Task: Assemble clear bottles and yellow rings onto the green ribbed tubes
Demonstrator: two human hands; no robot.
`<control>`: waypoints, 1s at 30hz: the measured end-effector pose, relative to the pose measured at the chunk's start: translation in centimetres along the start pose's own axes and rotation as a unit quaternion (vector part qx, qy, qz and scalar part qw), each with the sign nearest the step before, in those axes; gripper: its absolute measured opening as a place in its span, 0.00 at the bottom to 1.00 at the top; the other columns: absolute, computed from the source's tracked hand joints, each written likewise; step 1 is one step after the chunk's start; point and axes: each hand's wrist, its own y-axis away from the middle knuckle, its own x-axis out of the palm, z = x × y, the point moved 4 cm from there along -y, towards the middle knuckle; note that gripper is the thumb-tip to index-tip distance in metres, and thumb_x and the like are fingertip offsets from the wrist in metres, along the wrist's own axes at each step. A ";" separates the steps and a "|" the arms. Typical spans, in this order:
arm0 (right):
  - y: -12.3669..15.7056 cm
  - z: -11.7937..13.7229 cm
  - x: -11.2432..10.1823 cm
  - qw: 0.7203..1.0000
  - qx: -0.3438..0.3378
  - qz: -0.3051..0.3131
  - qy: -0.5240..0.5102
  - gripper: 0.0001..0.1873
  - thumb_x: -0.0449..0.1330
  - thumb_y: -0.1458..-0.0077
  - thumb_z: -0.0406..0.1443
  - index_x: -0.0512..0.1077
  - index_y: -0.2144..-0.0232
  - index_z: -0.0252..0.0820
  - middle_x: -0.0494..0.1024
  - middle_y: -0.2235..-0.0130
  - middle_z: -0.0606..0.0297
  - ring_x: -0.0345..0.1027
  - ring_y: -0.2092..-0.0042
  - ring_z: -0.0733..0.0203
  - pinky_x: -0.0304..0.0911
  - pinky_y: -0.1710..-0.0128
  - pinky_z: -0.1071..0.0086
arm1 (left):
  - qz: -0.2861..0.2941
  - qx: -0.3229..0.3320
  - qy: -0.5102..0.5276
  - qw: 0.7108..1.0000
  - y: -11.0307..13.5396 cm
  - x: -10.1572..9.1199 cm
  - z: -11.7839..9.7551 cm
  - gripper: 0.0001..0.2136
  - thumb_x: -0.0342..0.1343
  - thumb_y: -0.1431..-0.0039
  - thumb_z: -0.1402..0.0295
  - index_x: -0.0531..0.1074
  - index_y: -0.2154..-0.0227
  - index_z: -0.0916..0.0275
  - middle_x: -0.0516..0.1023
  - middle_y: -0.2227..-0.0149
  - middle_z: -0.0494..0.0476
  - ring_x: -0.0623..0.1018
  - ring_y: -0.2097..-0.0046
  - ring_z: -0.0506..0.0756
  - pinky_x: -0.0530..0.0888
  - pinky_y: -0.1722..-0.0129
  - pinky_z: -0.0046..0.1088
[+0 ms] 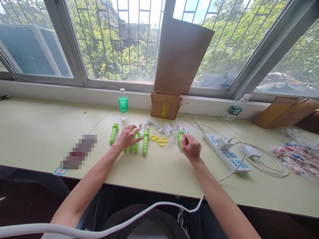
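Observation:
My left hand [128,136] is spread, palm down, over a row of green ridged plastic tubes, its fingers apart. One green tube [145,143] lies just right of its thumb, and another [114,133] sits apart on the left. A clear plastic cap [142,128] is near its fingertips. My right hand [191,146] is curled closed against a green ridged tube with a clear end [180,136], and its fingers partly hide that tube. Between my hands lie several yellow rings [161,143] and, behind them, several clear plastic pieces [167,128].
A bottle with a green label [123,104] and a cardboard box [164,105] stand along the window side. To the right are a power strip [228,154], looped white cables and plastic-wrapped items [294,154]. A blurred-out object [79,152] lies left. A white cable crosses in front.

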 end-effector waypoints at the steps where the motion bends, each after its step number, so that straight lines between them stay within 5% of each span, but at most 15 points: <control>1: 0.0 0.0 0.1 1.000 -0.002 0.001 -0.001 0.18 0.44 0.42 0.38 0.73 0.63 0.37 0.77 0.65 0.55 0.68 0.68 0.59 0.57 0.71 0.71 | 0.007 0.027 0.000 1.000 0.0 0.2 -0.9 0.22 0.49 0.42 0.51 0.67 0.51 0.59 0.67 0.50 0.63 0.68 0.48 0.62 0.64 0.47 0.42; 5: 0.1 0.0 0.2 1.000 -0.009 0.001 -0.005 0.18 0.45 0.42 0.38 0.73 0.63 0.37 0.77 0.66 0.56 0.69 0.67 0.58 0.57 0.71 0.71 | 0.026 0.066 0.007 0.997 0.1 0.7 -2.3 0.25 0.48 0.43 0.47 0.66 0.50 0.59 0.66 0.49 0.64 0.67 0.47 0.62 0.62 0.46 0.43; 30: 0.8 1.1 1.1 0.998 -0.047 0.025 -0.025 0.18 0.44 0.41 0.39 0.73 0.65 0.39 0.77 0.67 0.57 0.68 0.70 0.60 0.57 0.72 0.71 | 0.025 0.027 0.023 0.999 0.4 1.2 -1.4 0.23 0.49 0.43 0.49 0.65 0.49 0.58 0.67 0.50 0.63 0.68 0.48 0.62 0.64 0.47 0.42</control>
